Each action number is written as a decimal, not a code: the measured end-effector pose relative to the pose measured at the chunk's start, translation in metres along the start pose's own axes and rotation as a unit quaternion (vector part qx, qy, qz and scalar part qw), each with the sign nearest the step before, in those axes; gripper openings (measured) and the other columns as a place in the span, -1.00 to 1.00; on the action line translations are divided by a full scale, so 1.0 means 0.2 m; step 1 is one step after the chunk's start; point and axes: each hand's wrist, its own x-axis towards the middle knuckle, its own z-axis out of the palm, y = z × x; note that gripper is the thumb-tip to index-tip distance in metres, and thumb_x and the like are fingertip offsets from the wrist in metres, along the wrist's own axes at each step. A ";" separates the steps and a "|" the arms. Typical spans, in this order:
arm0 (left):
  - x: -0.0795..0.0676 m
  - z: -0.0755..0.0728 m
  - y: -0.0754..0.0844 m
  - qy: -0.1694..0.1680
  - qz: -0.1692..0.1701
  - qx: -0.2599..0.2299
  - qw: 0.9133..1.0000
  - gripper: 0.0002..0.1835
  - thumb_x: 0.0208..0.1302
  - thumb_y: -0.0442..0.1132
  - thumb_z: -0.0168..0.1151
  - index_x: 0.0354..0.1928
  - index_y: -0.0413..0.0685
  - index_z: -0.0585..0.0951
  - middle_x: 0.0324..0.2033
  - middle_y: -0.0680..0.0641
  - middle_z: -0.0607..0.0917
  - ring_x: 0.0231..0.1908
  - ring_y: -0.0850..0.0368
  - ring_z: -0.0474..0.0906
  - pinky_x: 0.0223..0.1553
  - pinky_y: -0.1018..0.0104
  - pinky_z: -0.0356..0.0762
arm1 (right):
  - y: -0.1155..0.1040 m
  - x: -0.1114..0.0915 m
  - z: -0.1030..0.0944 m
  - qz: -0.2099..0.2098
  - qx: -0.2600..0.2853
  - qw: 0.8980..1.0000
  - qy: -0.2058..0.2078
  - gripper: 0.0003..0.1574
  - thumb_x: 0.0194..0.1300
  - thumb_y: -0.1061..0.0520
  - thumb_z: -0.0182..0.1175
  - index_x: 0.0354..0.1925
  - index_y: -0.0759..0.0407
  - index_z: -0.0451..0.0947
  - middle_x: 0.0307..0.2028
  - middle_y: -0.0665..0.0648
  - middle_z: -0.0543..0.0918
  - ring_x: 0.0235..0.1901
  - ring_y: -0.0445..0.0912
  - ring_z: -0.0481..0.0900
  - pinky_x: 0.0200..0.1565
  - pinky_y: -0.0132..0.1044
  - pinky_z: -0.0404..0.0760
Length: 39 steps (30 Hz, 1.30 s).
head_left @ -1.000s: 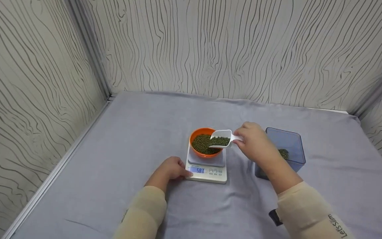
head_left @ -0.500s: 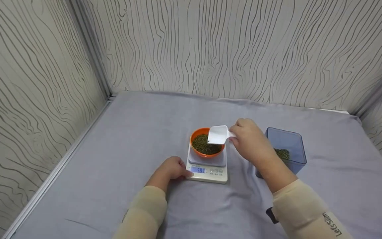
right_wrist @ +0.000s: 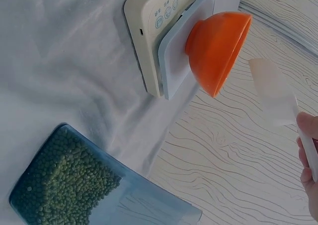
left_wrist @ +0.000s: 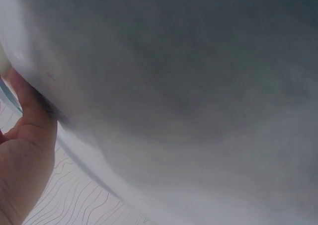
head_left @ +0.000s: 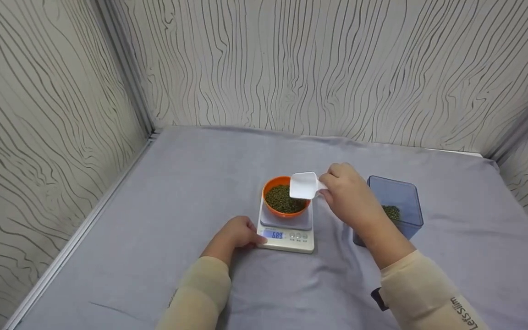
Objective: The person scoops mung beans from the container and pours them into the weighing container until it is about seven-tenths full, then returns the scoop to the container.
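Observation:
My right hand [head_left: 347, 190] grips a white scoop [head_left: 304, 185] by its handle, tipped over the right side of an orange bowl [head_left: 271, 183]. Small green beans [head_left: 282, 198], likely mung beans, fill much of the bowl. Under it is a white kitchen scale [head_left: 287, 245], whose lit display reads about 689. At the scale's front left corner, my left hand [head_left: 239, 233] holds the edge, thumb on top. From the right wrist view, the scoop [right_wrist: 272, 88] stands apart from the bowl [right_wrist: 216, 48], its blade angled toward the rim.
To the right of the scale stands a clear bluish square container [head_left: 397, 192] with more green beans [right_wrist: 74, 183] in it, partly behind my right forearm. A grey cloth [head_left: 190, 183] covers the table. Wood-patterned panels [head_left: 264, 68] enclose its back and sides.
The scoop, level and holding beans a second ago, has been tipped over the bowl. The scale's display rose from about 583 to about 689. My left hand has stayed in place.

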 end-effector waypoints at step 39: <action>-0.01 0.00 0.00 -0.006 -0.006 -0.019 1.000 -0.67 -0.11 -0.17 0.45 -0.46 -0.11 0.45 -0.58 -0.03 0.50 -0.51 0.13 0.41 -0.48 0.33 0.37 | 0.45 -0.30 -0.44 0.180 -0.079 0.969 -0.147 -0.82 -0.13 0.37 0.28 -0.44 0.43 0.54 -0.52 0.27 0.45 -0.43 0.25 0.42 -0.35 0.09 0.38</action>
